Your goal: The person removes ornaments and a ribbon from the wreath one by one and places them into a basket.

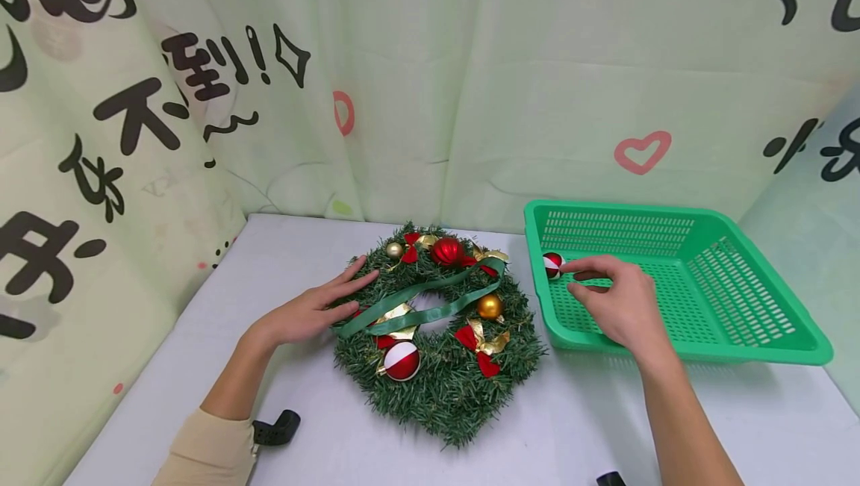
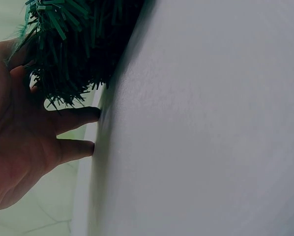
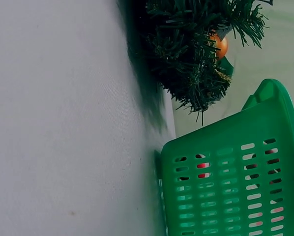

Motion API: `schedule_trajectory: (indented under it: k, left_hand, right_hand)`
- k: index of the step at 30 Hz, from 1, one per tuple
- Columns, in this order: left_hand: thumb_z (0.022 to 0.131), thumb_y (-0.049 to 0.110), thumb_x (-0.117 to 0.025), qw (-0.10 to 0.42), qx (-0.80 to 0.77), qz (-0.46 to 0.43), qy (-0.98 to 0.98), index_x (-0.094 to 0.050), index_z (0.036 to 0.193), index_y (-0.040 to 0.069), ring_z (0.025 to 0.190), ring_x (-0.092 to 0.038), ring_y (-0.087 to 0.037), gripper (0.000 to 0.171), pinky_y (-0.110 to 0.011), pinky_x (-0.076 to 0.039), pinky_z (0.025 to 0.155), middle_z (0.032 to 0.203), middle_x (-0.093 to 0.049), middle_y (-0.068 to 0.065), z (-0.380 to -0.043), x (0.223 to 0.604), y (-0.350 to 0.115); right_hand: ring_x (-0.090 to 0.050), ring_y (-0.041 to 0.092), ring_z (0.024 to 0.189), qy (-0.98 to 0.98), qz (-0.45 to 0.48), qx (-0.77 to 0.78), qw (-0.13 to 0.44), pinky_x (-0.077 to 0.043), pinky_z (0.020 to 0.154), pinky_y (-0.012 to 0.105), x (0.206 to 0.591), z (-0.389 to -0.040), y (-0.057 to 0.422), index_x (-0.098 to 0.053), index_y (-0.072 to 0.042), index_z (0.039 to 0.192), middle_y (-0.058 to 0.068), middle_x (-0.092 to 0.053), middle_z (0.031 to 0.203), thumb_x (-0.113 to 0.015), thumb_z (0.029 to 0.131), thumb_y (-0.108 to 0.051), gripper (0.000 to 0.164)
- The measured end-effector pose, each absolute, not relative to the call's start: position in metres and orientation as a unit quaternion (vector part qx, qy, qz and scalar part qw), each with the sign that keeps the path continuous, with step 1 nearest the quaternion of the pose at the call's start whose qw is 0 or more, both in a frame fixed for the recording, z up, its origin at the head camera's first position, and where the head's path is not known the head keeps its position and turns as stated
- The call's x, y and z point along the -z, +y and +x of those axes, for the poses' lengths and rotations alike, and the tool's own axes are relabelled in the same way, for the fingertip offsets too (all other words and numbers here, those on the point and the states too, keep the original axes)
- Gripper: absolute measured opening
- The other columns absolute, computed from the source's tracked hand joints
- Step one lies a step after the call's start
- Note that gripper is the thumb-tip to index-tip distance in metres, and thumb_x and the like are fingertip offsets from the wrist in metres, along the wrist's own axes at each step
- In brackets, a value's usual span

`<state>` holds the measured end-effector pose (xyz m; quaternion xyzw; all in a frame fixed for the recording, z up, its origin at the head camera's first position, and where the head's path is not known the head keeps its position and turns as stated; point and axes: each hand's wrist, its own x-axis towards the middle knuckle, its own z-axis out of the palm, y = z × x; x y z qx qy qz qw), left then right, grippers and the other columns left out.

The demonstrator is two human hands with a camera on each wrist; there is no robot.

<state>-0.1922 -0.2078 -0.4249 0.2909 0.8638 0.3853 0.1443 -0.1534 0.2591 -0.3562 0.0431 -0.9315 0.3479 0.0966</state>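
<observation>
A green artificial wreath (image 1: pixel 443 396) lies on the table, decorated with a red ball (image 1: pixel 447 251), a gold ball (image 1: pixel 490 306), a red-and-white ball (image 1: pixel 402 361), bows and a loose green ribbon (image 1: pixel 430 315). My left hand (image 1: pixel 316 308) rests on its left edge, fingers spread; in the left wrist view, two fingers of that hand (image 2: pixel 24 137) reach down beside the greenery. My right hand (image 1: pixel 621 299) reaches into a green plastic basket (image 1: pixel 685 355). Its index fingertip is at another red-and-white ball (image 1: pixel 552 265) by the basket's left wall, with thumb and index finger apart.
The basket stands right of the wreath, its slotted side (image 3: pixel 225 196) close to the greenery in the right wrist view. A pale printed curtain (image 1: pixel 430 98) hangs behind the white table (image 1: pixel 524 434). A black wrist device (image 1: pixel 277 428) sits on the left forearm.
</observation>
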Motion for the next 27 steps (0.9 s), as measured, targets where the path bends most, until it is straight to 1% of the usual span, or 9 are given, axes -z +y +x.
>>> schedule_trajectory:
  k: [4,6,9,12,15,19,23,27]
  left_hand:
    - [0.113,0.032,-0.048,0.144,-0.386,0.289,0.864,-0.029,0.166,0.03,0.163,-0.005,-0.036,0.057,-0.067,-0.019,0.124,0.177,-0.001,-0.001,-0.192,0.425,-0.208]
    - [0.112,0.032,-0.048,0.144,-0.387,0.289,0.864,-0.029,0.166,0.03,0.163,-0.005,-0.036,0.057,-0.067,-0.019,0.124,0.177,-0.002,-0.001,-0.191,0.425,-0.208]
    - [0.112,0.031,-0.049,0.143,-0.387,0.288,0.864,-0.029,0.166,0.03,0.163,-0.006,-0.036,0.057,-0.067,-0.019,0.124,0.177,-0.002,-0.001,-0.191,0.425,-0.208]
    - [0.112,0.032,-0.048,0.144,-0.386,0.287,0.865,-0.029,0.166,0.031,0.163,-0.006,-0.036,0.057,-0.067,-0.019,0.124,0.177,-0.002,-0.001,-0.191,0.424,-0.208]
    - [0.113,0.032,-0.048,0.144,-0.384,0.287,0.866,-0.028,0.166,0.032,0.163,-0.006,-0.036,0.057,-0.067,-0.019,0.124,0.177,-0.001,0.0,-0.191,0.424,-0.208]
    - [0.113,0.032,-0.048,0.144,-0.383,0.289,0.865,-0.028,0.166,0.032,0.163,-0.006,-0.035,0.057,-0.067,-0.019,0.124,0.177,-0.001,0.0,-0.192,0.424,-0.208]
    - [0.113,0.031,-0.048,0.144,-0.383,0.29,0.865,-0.028,0.166,0.031,0.163,-0.005,-0.035,0.057,-0.067,-0.019,0.124,0.177,-0.001,0.0,-0.192,0.424,-0.207]
    - [0.113,0.031,-0.048,0.144,-0.383,0.291,0.865,-0.029,0.166,0.03,0.163,-0.005,-0.035,0.057,-0.067,-0.019,0.124,0.177,-0.001,-0.001,-0.192,0.424,-0.207]
  right_hand:
    - [-0.078,0.032,0.098,-0.928,0.049,-0.357,0.099,-0.056,0.077,0.014,0.355,-0.153,0.257,-0.078,-0.014,0.12,0.012,-0.077,0.113,-0.076,0.094,-0.01,0.027]
    - [-0.077,0.026,0.099,-0.925,0.052,-0.363,0.1,-0.054,0.077,0.01,0.355,-0.153,0.256,-0.077,-0.014,0.122,0.012,-0.076,0.114,-0.076,0.095,-0.01,0.028]
    - [-0.072,0.014,0.102,-0.918,0.059,-0.378,0.101,-0.052,0.079,0.006,0.354,-0.153,0.254,-0.075,-0.014,0.126,0.011,-0.076,0.117,-0.075,0.096,-0.011,0.03]
    - [-0.066,0.001,0.1,-0.91,0.066,-0.398,0.098,-0.051,0.081,0.005,0.353,-0.153,0.252,-0.074,-0.014,0.128,0.01,-0.076,0.119,-0.075,0.096,-0.013,0.032]
    - [-0.064,-0.006,0.099,-0.902,0.071,-0.415,0.095,-0.052,0.082,0.006,0.353,-0.152,0.249,-0.073,-0.015,0.129,0.008,-0.075,0.12,-0.076,0.097,-0.015,0.032]
    - [-0.065,-0.004,0.101,-0.891,0.077,-0.439,0.087,-0.053,0.084,0.008,0.352,-0.15,0.244,-0.072,-0.016,0.129,0.009,-0.074,0.121,-0.076,0.098,-0.018,0.032]
    - [-0.066,0.0,0.102,-0.877,0.083,-0.466,0.081,-0.054,0.086,0.01,0.35,-0.148,0.24,-0.072,-0.012,0.13,0.014,-0.073,0.123,-0.076,0.098,-0.019,0.033]
    - [-0.067,0.004,0.105,-0.868,0.087,-0.485,0.066,-0.054,0.089,0.012,0.349,-0.146,0.236,-0.07,-0.01,0.131,0.012,-0.072,0.125,-0.077,0.097,-0.023,0.036]
